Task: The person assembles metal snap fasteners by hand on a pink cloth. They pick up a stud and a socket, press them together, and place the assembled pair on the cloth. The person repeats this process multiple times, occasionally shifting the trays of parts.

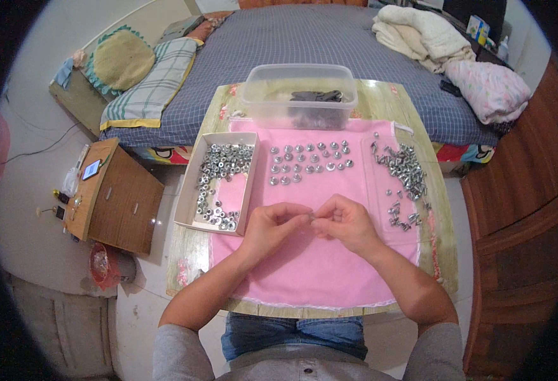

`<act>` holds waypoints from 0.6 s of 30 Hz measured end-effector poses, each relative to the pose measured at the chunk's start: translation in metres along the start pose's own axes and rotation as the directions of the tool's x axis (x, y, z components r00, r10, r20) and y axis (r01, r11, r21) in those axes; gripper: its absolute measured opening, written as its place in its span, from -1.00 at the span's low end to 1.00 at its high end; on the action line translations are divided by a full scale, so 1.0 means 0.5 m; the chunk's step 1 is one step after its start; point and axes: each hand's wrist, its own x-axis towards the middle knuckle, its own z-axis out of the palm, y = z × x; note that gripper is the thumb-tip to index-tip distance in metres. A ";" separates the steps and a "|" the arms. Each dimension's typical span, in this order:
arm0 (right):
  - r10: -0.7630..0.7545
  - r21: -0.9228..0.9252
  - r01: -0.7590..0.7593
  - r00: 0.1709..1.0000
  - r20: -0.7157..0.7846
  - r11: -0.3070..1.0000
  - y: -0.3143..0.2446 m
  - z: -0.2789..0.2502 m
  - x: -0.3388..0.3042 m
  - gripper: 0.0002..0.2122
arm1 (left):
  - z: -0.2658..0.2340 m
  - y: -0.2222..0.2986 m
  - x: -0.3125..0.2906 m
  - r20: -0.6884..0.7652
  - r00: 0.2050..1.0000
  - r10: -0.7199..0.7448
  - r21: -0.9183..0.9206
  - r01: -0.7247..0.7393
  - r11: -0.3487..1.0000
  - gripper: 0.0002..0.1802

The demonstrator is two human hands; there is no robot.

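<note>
Over the pink cloth [311, 270], my left hand [274, 227] and my right hand [347, 226] meet at the fingertips, both pinched closed. Whatever small piece lies between them is mostly hidden by the fingers. Left of my left hand stands an open white box [248, 184] with many loose silver flanged nuts [227, 159]. Beyond my hands, several small silver fastener pieces [297, 168] sit in rough rows on the cloth. To the right, a shallow clear tray [371, 190] bears a scattered heap of short silver screws [406, 170].
At the table's far edge is a clear plastic bin [260, 111] with dark items inside. A bed [279, 38] stands behind the table [444, 247]. Left of it is a wooden cabinet [126, 209] with a phone [91, 169] on top; a red bin [104, 267] is below.
</note>
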 end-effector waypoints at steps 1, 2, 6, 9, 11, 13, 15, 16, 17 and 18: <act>-0.002 -0.003 0.002 1.000 -0.002 1.000 0.000 -0.002 0.000 -0.86 | 0.003 -0.002 0.001 0.008 1.000 -0.001 -0.044 0.002 0.999 -0.80; -0.005 -0.005 0.005 1.000 -0.004 1.000 0.000 -0.003 0.000 -0.86 | 0.006 -0.006 0.001 0.017 1.000 -0.002 -0.088 0.004 0.996 -0.80; -0.024 0.043 0.025 1.000 -0.018 0.999 -0.003 0.006 0.003 -0.88 | 0.003 0.013 -0.009 0.052 0.998 -0.039 -0.218 0.049 0.975 -0.81; 0.030 -0.036 -0.032 0.998 -0.057 0.999 -0.013 0.009 -0.002 -0.88 | 0.000 0.007 -0.006 0.091 0.992 -0.083 -0.281 0.105 0.954 -0.82; 0.049 -0.023 -0.050 0.998 -0.030 0.998 -0.016 0.015 -0.001 -0.88 | -0.007 -0.010 -0.006 0.057 0.994 -0.088 -0.216 0.098 0.971 -0.84; 0.075 -0.018 -0.076 0.997 -0.026 0.997 -0.018 0.014 -0.002 -0.88 | 0.000 0.005 -0.006 0.073 0.983 -0.166 -0.293 0.180 0.939 -0.86; 0.105 -0.011 -0.105 0.994 -0.022 0.994 -0.019 0.014 -0.002 -0.89 | -0.002 -0.014 -0.001 0.074 0.994 -0.083 -0.253 0.099 0.962 -0.86; 0.089 0.016 -0.089 0.996 -0.006 0.996 -0.017 0.013 -0.002 -0.89 | -0.002 -0.020 0.001 0.079 0.996 -0.041 -0.234 0.058 0.971 -0.86; 0.074 0.042 -0.074 0.997 0.010 0.996 -0.012 0.012 0.000 -0.89 | -0.003 -0.019 0.000 0.070 0.997 -0.030 -0.195 0.043 0.980 -0.87; 0.058 0.069 -0.059 0.998 0.024 0.996 -0.009 0.010 0.001 -0.89 | -0.002 -0.017 0.001 0.063 0.998 -0.018 -0.157 0.028 0.987 -0.87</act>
